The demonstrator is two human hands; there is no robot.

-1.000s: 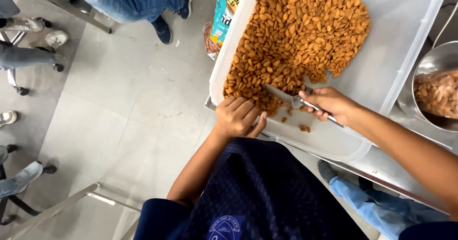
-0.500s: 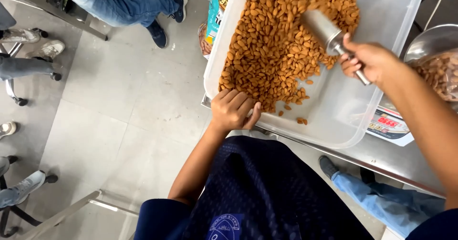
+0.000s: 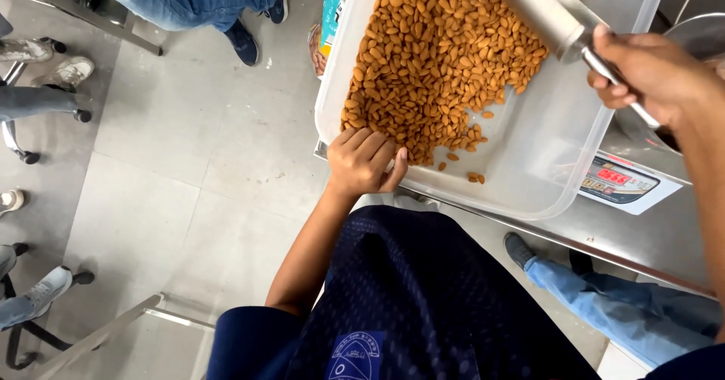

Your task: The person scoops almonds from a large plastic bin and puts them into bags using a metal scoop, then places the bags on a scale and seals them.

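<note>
Metal scoop (image 3: 545,18), down in the almonds (image 3: 445,55) a second ago, is now lifted above the heap toward the steel bowl (image 3: 698,36): one scoopful likely taken. Right hand (image 3: 649,74) closed around its handle. Left hand (image 3: 366,161) grips the near rim of the clear tub (image 3: 544,176), fingers curled.

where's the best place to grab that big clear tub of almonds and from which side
Probably the near rim of the clear tub, reached from the person's side. That rolled lip is bare and faces them, and the left hand already grips its corner. The almonds sit heaped at the left, so hold there.
</note>
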